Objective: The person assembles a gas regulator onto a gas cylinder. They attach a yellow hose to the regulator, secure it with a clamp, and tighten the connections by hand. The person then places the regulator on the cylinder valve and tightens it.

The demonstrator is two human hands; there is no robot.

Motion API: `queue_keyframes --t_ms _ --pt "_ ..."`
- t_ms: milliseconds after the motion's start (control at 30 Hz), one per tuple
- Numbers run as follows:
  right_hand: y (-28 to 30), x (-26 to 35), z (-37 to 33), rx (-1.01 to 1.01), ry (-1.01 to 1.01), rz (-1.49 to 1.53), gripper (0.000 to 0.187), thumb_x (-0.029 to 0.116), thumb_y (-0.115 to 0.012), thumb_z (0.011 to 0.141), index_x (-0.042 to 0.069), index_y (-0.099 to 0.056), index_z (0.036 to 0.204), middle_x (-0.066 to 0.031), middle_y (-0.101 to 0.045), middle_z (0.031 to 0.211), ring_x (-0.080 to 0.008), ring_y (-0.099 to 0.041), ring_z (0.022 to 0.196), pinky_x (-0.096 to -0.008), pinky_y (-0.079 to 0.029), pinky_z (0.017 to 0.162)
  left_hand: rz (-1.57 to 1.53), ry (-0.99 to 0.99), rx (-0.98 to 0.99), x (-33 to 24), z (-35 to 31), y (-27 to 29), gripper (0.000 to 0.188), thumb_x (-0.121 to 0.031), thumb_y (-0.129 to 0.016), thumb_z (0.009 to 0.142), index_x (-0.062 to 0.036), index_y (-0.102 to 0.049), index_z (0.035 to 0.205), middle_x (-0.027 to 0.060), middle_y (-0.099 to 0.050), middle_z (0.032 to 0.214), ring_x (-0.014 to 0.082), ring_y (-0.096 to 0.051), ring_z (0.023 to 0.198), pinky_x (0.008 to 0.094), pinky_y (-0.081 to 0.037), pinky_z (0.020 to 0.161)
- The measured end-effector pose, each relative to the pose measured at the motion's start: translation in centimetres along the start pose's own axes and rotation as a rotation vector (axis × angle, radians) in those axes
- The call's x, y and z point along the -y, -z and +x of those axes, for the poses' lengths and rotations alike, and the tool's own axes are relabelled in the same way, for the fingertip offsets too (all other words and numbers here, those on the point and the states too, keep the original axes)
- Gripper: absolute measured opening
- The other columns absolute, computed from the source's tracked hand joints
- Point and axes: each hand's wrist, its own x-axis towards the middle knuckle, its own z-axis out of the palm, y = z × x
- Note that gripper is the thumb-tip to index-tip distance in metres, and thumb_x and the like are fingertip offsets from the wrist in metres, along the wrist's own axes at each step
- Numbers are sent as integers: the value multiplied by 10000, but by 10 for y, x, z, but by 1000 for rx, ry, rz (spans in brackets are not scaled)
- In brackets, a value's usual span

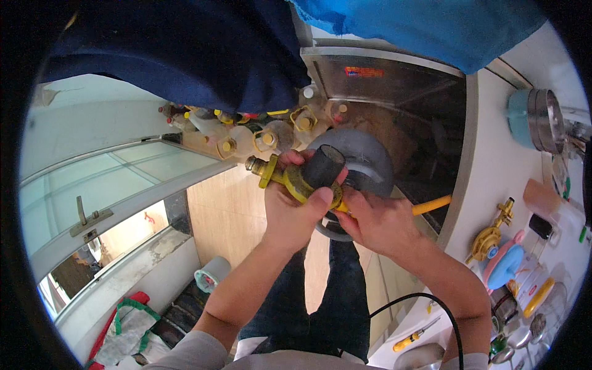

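A worn yellow gas regulator (297, 184) with a large black knob (325, 166) is held up in front of me. My left hand (293, 213) wraps round its body, thumb beside the knob, and its brass threaded inlet points left. On its right side, my right hand (382, 225) closes round the end of an orange gas hose (431, 205) where it meets the regulator. The fingers hide most of that joint. Below the hands stands a grey gas cylinder (364, 145), its top partly covered by the knob and hands.
Plastic bottles (271, 135) crowd the floor beyond. At right, a white counter (459, 240) carries another brass-coloured regulator (487, 240), a yellow-handled screwdriver (407, 341), and utensils. A glazed door (123, 179) stands at left; dark and blue cloths (419, 28) hang overhead. A black cable (425, 296) loops near my right arm.
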Motion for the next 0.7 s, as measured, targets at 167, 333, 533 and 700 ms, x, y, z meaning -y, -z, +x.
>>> queue_keyframes --t_ms 167,333,533,700 --pt "27 1 20 360 -258 531 368 409 -665 977 96 -645 1170 -178 -728 875 -417 -722 780 -532 -568 678 -106 -71 172 4 4 13 678 -133 -929 779 -181 -483 1287 87 -504 1496 386 -390 1497 544 -387 1226" --pt "14 -12 26 496 -209 677 352 399 -622 1006 85 -640 1164 -228 -731 916 -441 -720 888 -539 -566 778 -35 -19 213 9 1 30 936 -189 -982 711 -212 -435 1471 101 -389 1621 354 -259 1574 503 -320 1264" --pt "5 -9 7 334 -26 230 276 392 -659 984 116 -659 986 -129 -717 762 -347 -729 677 -499 -587 596 242 656 291 -48 -53 115 1303 -376 -1029 579 -115 -283 1616 112 -331 1667 304 -367 1524 506 -303 1255" --pt "-5 -7 -24 355 150 -56 245 373 -754 917 159 -653 981 -27 -685 742 -185 -736 646 -332 -572 517 1057 225 495 -126 -40 101 1360 -528 -1008 542 -65 -302 1608 181 -360 1644 381 -365 1511 511 -326 1229"
